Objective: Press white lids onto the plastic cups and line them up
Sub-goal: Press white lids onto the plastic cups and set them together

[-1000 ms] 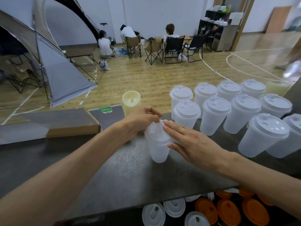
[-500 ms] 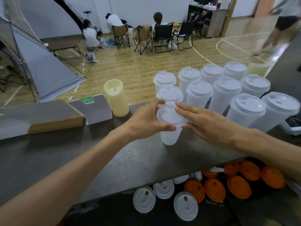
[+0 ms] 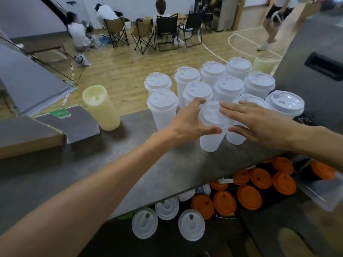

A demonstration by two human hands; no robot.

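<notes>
A frosted plastic cup (image 3: 211, 140) stands on the grey counter (image 3: 92, 164) with a white lid (image 3: 211, 115) on its rim. My left hand (image 3: 187, 123) wraps around the cup's upper left side, thumb at the front. My right hand (image 3: 258, 123) lies flat, fingertips on the lid's right edge. Behind and to the right stand several lidded cups (image 3: 228, 86) in rows, one (image 3: 162, 106) at the left end. Part of the cup behind my right hand is hidden.
A pale yellow lidded cup (image 3: 101, 106) stands at left beside a grey folder (image 3: 74, 123) and a cardboard box (image 3: 27, 136). Below the counter edge lie loose white lids (image 3: 167, 217) and orange lids (image 3: 248, 190). People sit on folding chairs across the wooden floor.
Both hands have carried the cup to the right, toward the rows of lidded cups. The view shifted down and right, and a person walked into the upper right.
</notes>
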